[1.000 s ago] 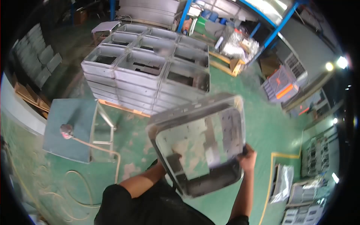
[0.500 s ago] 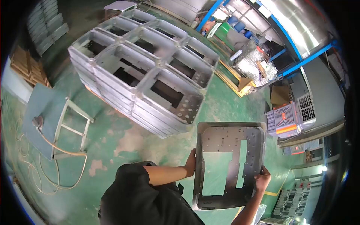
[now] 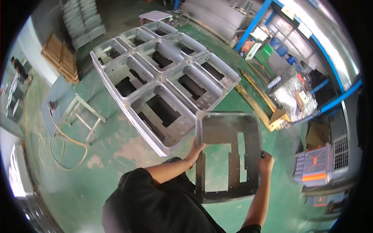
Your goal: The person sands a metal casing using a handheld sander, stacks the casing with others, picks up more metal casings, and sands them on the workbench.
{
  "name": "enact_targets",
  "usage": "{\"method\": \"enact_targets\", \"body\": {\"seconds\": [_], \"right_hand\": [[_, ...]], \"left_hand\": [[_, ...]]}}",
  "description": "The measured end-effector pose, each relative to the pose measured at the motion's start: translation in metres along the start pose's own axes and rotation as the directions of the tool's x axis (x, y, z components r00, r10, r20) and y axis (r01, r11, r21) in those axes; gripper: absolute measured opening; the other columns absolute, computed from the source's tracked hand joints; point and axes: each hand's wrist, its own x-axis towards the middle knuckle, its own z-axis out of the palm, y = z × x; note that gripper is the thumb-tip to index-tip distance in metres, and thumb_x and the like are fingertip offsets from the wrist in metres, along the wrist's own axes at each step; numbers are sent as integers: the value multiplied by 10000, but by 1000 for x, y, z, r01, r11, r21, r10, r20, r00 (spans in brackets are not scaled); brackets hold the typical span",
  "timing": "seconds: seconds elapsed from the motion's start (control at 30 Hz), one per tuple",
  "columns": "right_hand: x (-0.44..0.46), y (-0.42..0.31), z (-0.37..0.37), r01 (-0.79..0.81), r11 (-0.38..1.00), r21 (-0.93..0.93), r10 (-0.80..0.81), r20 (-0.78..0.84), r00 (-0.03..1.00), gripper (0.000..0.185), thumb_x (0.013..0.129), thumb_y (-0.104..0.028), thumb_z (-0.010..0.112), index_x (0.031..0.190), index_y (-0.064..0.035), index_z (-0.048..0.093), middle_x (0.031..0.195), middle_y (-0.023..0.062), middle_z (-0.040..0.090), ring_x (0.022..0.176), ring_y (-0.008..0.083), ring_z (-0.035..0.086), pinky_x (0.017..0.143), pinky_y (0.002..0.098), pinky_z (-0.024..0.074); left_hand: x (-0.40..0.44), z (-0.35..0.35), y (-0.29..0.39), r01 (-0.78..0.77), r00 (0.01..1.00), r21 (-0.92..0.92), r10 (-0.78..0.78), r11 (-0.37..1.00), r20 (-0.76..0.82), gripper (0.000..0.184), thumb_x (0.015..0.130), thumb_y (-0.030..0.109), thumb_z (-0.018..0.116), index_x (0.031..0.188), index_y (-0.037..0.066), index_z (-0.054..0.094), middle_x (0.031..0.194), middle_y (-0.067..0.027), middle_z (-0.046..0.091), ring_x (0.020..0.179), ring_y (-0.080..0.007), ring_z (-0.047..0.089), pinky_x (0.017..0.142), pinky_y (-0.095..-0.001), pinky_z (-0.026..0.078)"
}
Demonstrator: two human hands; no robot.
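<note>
Between my two hands I hold up a grey metal tray-like housing (image 3: 235, 171), with rounded corners, raised walls and rectangular cut-outs through which the green floor shows. My left hand (image 3: 195, 152) grips its left wall, thumb over the rim. On the opposite side, my right hand (image 3: 266, 161) is closed around the right wall. Just beyond the held housing stands a large stack of similar metal housings (image 3: 136, 128), laid side by side in rows and piled in layers. The held piece's upper left corner overlaps the stack's near corner in view; whether they touch I cannot tell.
A small table (image 3: 58, 101) with a sander (image 3: 52, 105) and trailing hose stands at left. Wooden crates (image 3: 60, 58) are behind it. A yellow pallet jack (image 3: 268, 116), a foil-wrapped bundle (image 3: 293, 95) and a purple-grey machine (image 3: 314, 165) line the right. A person (image 3: 19, 70) is far left.
The housing in my hands now appears higher and slightly left, closer to the stack. My view has turned left, bringing a distant person into sight. Both hands keep their hold.
</note>
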Motion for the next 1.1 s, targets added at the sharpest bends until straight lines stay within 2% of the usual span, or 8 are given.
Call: {"method": "enact_targets", "body": {"seconds": [0.1, 0.3, 0.37, 0.43, 0.5, 0.6, 0.93, 1.1], "right_hand": [[89, -48, 8, 14, 993, 120, -21, 53, 998, 424, 657, -95, 636, 1063, -49, 751, 824, 170, 731, 736, 277, 716, 703, 360, 544], [265, -68, 114, 216, 923, 318, -269, 132, 954, 471, 666, -71, 646, 1123, -76, 756, 806, 89, 738, 697, 173, 674, 667, 319, 526], [304, -112, 127, 285, 932, 224, -330, 197, 923, 438, 659, -56, 657, 1085, -50, 758, 758, 23, 704, 666, 110, 620, 629, 281, 498], [359, -116, 165, 325, 880, 347, -419, 246, 874, 395, 659, -46, 654, 1041, -30, 753, 739, 4, 683, 661, 90, 602, 615, 268, 485], [439, -81, 251, 434, 804, 407, -537, 181, 824, 341, 655, -4, 633, 980, 0, 737, 734, -2, 668, 654, 76, 584, 595, 257, 466], [466, -153, 265, 157, 812, 562, -465, 462, 756, 478, 638, -2, 643, 1107, 70, 701, 862, 45, 723, 746, 101, 628, 682, 253, 502], [546, -246, 385, 142, 757, 638, -607, 606, 514, 403, 661, 23, 629, 1056, 60, 701, 861, 30, 708, 737, 109, 627, 691, 245, 498], [548, -252, 391, 225, 767, 601, -615, 589, 524, 407, 637, 7, 656, 1039, 48, 703, 909, 64, 733, 795, 153, 656, 749, 303, 519]], "left_hand": [[40, 17, 20, -16, 990, -88, 4, 996, -140, 1024, 934, 469, 686, 1622, 119, 12, 1548, -109, 349, 1418, -218, 344, 1140, -351, 290], [172, 0, 53, -357, 896, -196, 275, 913, -348, 956, 908, 154, 678, 1608, 22, 41, 1533, -114, 385, 1377, -228, 403, 1157, -351, 302], [210, -11, 67, -401, 866, -224, 289, 888, -407, 911, 904, 140, 664, 1620, 95, 102, 1469, -116, 467, 1316, -215, 464, 1114, -342, 356], [239, -19, 93, -312, 847, -263, 142, 913, -512, 946, 872, 193, 707, 1619, 103, 132, 1483, -120, 462, 1326, -217, 464, 1122, -342, 346], [277, -39, 91, -409, 791, -247, 207, 878, -575, 987, 844, 235, 745, 1610, 61, 148, 1489, -128, 456, 1351, -227, 454, 1128, -337, 338], [297, -52, 120, -367, 737, -192, 159, 910, -657, 967, 844, 268, 743, 1608, 85, 179, 1479, -136, 465, 1342, -238, 458, 1119, -352, 347], [364, -111, 101, -272, 395, 51, 160, 961, -905, 1056, 771, 486, 747, 1605, 103, 224, 1407, -231, 554, 1299, -305, 547, 1089, -365, 403], [348, -85, 140, 113, 386, -8, -51, 994, -921, 912, 869, 493, 650, 1588, 89, 260, 1438, -201, 537, 1293, -304, 542, 1091, -385, 402]]}}
